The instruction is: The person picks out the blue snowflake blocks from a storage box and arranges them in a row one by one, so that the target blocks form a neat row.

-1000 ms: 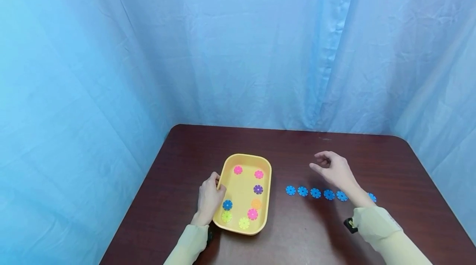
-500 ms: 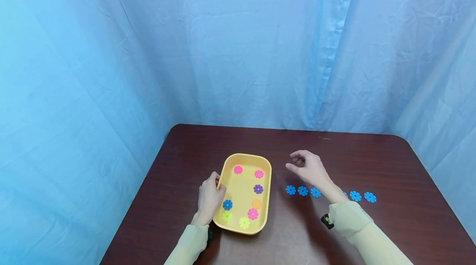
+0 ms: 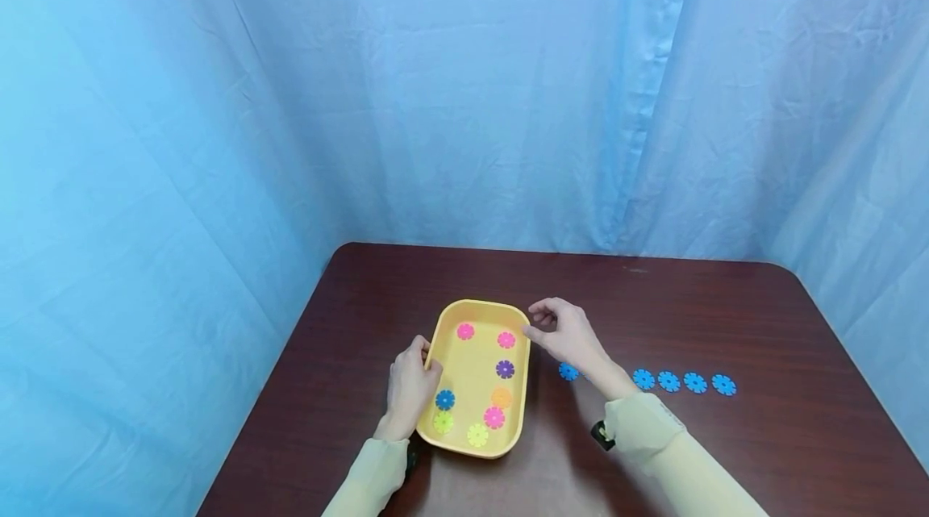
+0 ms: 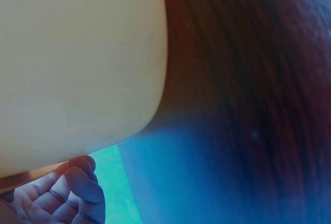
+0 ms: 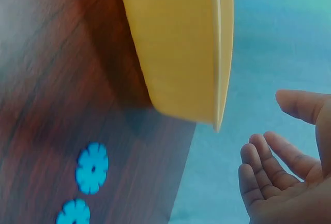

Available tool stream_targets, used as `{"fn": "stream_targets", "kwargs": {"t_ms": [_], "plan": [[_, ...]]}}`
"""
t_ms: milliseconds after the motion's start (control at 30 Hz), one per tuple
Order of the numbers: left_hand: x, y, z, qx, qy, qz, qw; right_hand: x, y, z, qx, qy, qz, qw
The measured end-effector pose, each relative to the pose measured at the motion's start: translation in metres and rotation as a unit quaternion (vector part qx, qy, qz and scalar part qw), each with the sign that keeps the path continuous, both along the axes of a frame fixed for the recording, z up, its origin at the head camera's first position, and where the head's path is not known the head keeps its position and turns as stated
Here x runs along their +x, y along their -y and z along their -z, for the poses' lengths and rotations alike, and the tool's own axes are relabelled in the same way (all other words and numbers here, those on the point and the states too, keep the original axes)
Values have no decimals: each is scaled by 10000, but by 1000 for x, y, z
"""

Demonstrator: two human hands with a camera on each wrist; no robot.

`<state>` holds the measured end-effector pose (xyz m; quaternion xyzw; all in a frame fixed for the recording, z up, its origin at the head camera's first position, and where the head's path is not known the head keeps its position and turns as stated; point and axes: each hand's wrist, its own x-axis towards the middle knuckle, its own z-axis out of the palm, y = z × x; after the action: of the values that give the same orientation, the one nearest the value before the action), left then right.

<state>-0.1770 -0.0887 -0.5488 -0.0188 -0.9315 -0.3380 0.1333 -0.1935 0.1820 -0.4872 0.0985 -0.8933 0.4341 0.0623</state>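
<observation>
A yellow plastic tray (image 3: 470, 368) stands on the table, and my left hand (image 3: 410, 384) grips its left rim. Inside lie several slotted flower-shaped discs: a blue one (image 3: 445, 399), a purple one (image 3: 505, 369), an orange one (image 3: 501, 397), plus pink and yellow-green ones. My right hand (image 3: 573, 339) hovers by the tray's far right corner, thumb and fingers parted, with nothing between them. The right wrist view shows that hand (image 5: 284, 167) apart from the tray wall (image 5: 176, 48). To the right runs a row of blue discs (image 3: 668, 381), partly hidden by my right forearm.
The dark wooden table (image 3: 392, 283) has rounded far corners. Pale blue curtains (image 3: 464, 97) hang behind it and along both sides.
My right hand has moved left from above the blue row to the tray's right rim, staying without anything in it. The left hand and the tray have hardly moved.
</observation>
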Motion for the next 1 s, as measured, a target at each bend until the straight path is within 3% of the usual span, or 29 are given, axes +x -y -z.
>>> {"fn": "stream_targets", "kwargs": {"t_ms": [300, 800, 1000], "plan": [[1, -2, 0, 20, 34, 9, 10000, 3, 25, 7, -106, 218, -186, 9995], [1, -2, -1, 16, 15, -7, 10000, 8, 67, 20, 91, 72, -474, 9988], [1, -2, -1, 93, 135, 14, 9999, 12, 81, 27, 219, 287, -456, 9983]]}}
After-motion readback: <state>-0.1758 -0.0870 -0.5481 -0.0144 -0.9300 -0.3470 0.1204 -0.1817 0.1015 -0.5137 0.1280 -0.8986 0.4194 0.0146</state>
